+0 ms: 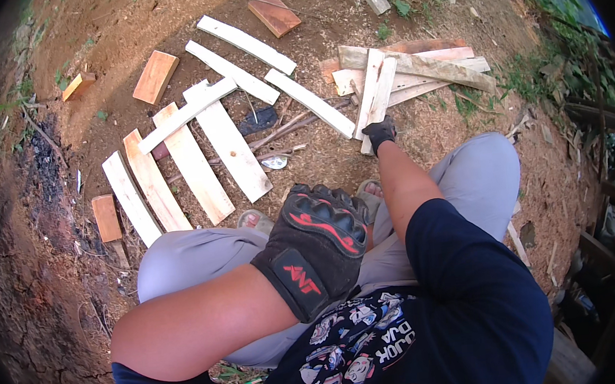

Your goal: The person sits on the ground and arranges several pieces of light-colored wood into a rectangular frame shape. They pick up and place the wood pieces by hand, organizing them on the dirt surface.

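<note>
At twelve o'clock from the knees, the pile of pale, rough-sawn wooden planks (pixel 414 73) lies on bare brown dirt (pixel 125 25). The black-gloved right hand (pixel 380 133) grips the near end of one narrow pale slat (pixel 374 92). The black-and-red-gloved left hand (pixel 319 242) rests curled at six o'clock, holding nothing.

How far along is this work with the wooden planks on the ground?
Done: four planks lie side by side on the dirt with one plank laid across them. In hand: the right hand grips a pale plank from the loose pile; the left hand rests by the knee. Left: three more planks lie scattered, unplaced.
</note>
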Demonstrator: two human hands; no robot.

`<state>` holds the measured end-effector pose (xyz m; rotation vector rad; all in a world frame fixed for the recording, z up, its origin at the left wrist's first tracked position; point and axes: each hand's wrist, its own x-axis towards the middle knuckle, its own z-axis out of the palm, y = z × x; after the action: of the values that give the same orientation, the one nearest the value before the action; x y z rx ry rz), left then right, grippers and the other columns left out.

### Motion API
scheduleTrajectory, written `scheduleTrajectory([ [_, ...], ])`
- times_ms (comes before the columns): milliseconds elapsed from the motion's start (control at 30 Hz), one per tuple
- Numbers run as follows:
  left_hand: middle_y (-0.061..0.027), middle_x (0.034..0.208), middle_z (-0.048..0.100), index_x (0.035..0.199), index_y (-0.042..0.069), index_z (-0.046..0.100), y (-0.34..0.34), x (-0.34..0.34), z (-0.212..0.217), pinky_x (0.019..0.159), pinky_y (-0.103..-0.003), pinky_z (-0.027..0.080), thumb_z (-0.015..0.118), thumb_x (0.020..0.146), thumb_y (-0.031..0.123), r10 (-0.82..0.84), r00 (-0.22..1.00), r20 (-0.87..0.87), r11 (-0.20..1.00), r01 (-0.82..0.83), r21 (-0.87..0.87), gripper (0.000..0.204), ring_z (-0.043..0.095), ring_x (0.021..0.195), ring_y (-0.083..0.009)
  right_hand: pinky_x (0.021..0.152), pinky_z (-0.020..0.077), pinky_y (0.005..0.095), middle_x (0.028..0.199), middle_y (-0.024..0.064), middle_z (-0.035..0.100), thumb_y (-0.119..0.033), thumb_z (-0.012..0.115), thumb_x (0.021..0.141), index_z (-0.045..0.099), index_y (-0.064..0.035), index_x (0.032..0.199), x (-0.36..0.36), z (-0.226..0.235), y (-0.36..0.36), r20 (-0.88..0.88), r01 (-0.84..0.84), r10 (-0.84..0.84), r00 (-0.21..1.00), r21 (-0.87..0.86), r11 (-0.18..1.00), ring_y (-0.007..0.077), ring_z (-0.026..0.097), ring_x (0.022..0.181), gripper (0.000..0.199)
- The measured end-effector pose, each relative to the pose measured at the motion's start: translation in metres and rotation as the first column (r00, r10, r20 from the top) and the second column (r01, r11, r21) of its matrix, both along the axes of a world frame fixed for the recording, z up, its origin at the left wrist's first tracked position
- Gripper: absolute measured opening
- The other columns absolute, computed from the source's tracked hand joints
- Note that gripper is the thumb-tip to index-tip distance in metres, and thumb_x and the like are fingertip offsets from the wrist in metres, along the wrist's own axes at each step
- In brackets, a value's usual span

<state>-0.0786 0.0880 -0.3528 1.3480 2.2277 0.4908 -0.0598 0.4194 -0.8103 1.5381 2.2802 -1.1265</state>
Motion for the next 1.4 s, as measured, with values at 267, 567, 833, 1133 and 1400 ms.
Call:
scheduleTrajectory([
  [267,-0.0156,0.108,0.072,0.122,0.004,0.073,-0.008,0.007,-0.004,0.091,-0.047,0.056,0.074,0.082,0.036,-0.002,1.000,-0.018,0.999,0.001,-0.050,0.051,0.071,0.101,-0.0342,0.111,0.0502,0.0511,0.132,0.0247,0.071,-0.020,0.071,0.087,0.060,-0.0098,0.142,-0.050,0.061,-0.086,0.106,-0.507,0.499,0.860,0.069,0.859,0.0433,0.065,0.129,0.056],
  [567,-0.0145,0.107,0.072,0.122,0.005,0.073,-0.024,0.008,-0.005,0.089,-0.046,0.057,0.072,0.083,0.036,0.012,1.000,-0.012,0.996,-0.013,-0.083,0.050,0.071,0.100,-0.0332,0.104,0.0539,0.0521,0.131,0.0250,0.071,-0.035,0.075,0.093,0.059,-0.0099,0.139,-0.041,0.092,-0.158,0.045,-0.294,0.295,0.955,-0.027,0.956,0.0433,0.069,0.124,0.055],
  [833,-0.0149,0.104,0.073,0.113,0.003,0.071,-0.038,0.012,-0.001,0.089,-0.048,0.051,0.061,0.089,0.026,0.019,0.999,0.033,0.991,-0.014,-0.134,0.035,0.071,0.102,-0.0317,0.111,0.0527,0.0476,0.138,0.0232,0.070,-0.045,0.093,0.073,0.050,-0.0066,0.154,-0.066,0.074,-0.164,0.191,-0.352,0.354,0.915,-0.046,0.935,0.0384,0.067,0.130,0.100],
  [1133,-0.0133,0.099,0.073,0.113,0.007,0.074,-0.050,0.015,-0.008,0.085,-0.045,0.057,0.066,0.086,0.031,0.064,0.998,-0.008,0.995,-0.065,-0.073,0.036,0.072,0.094,-0.0310,0.109,0.0542,0.0488,0.132,0.0217,0.072,-0.041,0.089,0.075,0.064,-0.0049,0.134,-0.071,0.060,-0.209,-0.008,-0.298,0.298,0.955,-0.067,0.952,0.0396,0.068,0.126,0.074],
  [1400,-0.0159,0.101,0.073,0.114,0.004,0.074,-0.052,-0.001,0.004,0.086,-0.045,0.057,0.070,0.085,0.032,0.050,0.998,0.036,0.998,-0.049,-0.029,0.041,0.072,0.094,-0.0336,0.110,0.0531,0.0476,0.144,0.0207,0.068,-0.050,0.084,0.082,0.064,-0.0131,0.149,-0.052,0.048,-0.217,0.163,-0.599,0.618,0.769,-0.153,0.786,0.0384,0.067,0.130,0.080],
])
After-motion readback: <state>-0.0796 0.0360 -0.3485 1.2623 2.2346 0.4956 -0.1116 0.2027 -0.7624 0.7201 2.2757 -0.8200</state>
